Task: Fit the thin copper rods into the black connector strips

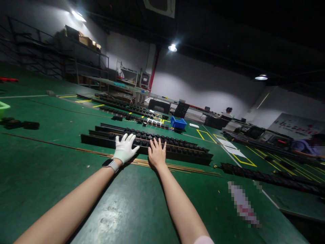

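My left hand, in a white glove with a watch on the wrist, lies flat with fingers spread on the front edge of a long black power strip. Beside it my bare right hand presses flat on the same strip, fingers apart. The strip carries a row of black sockets and lies on a green worktable. Thin brass rods run along the table just in front of the strip, under my wrists. Neither hand holds anything.
More black strips lie behind and at the right. A blue bin stands farther back. Small black parts sit at the left. A person works at the far right, another far back.
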Demonstrator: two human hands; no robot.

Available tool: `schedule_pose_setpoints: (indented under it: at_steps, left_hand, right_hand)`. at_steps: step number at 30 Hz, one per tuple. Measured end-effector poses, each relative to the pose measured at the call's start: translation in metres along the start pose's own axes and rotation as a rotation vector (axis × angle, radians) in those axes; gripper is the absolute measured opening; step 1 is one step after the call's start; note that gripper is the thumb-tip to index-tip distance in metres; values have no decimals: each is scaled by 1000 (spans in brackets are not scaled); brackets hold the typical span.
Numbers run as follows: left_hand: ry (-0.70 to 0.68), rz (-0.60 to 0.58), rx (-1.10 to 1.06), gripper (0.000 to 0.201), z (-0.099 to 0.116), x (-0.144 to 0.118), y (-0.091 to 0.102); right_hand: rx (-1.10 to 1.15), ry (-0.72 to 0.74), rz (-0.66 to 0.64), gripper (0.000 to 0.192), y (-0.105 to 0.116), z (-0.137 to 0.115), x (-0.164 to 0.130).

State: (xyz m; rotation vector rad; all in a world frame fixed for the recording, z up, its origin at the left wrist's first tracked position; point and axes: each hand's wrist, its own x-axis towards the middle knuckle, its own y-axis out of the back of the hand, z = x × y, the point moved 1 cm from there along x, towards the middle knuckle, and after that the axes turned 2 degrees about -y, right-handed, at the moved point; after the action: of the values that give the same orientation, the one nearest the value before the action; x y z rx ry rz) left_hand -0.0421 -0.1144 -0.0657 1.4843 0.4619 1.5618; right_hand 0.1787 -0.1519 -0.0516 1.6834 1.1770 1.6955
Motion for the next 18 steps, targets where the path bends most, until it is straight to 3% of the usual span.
schedule_pose_setpoints:
  at_steps: [9, 14, 18]
  left_hand:
    - [-23, 23, -8, 69, -1, -2, 12]
    - [183, 130, 40, 73, -32, 1, 25]
    - [311, 106, 81, 71, -58, 2, 31]
  right_hand:
    - [16, 8, -31, 55, -4, 1, -1]
    - [34, 10, -14, 55, -6, 2, -2]
    - [49, 13, -8, 54, -9, 4, -1]
